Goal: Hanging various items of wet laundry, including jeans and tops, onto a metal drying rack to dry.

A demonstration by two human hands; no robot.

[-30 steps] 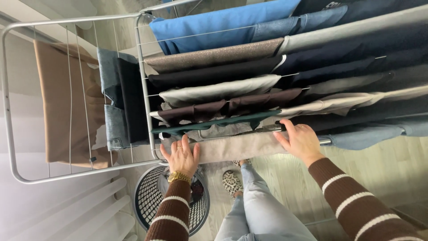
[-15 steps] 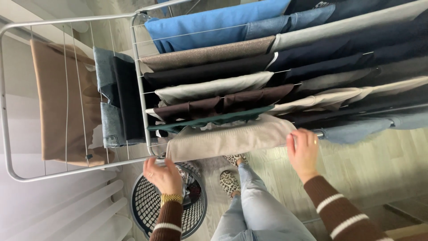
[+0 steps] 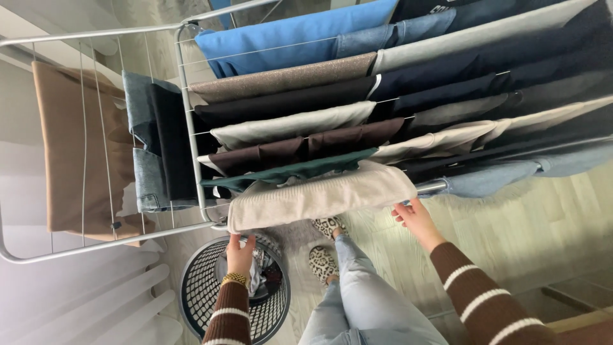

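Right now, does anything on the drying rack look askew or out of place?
Nothing stands out. The beige knit garment lies evenly over the nearest rail of the drying rack, with the left hand and right hand just below its edge.

Black mesh laundry basket (image 3: 211, 300) on floor near left; tan garment (image 3: 64, 140) and jeans (image 3: 143, 153) on rack's left wing; blue cloth (image 3: 287, 38) far.

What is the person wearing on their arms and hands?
Both arms wear a brown knitted jumper with thin white stripes around the sleeves. The left hand has a gold watch at the wrist. The right hand shows no jewellery that I can make out here.
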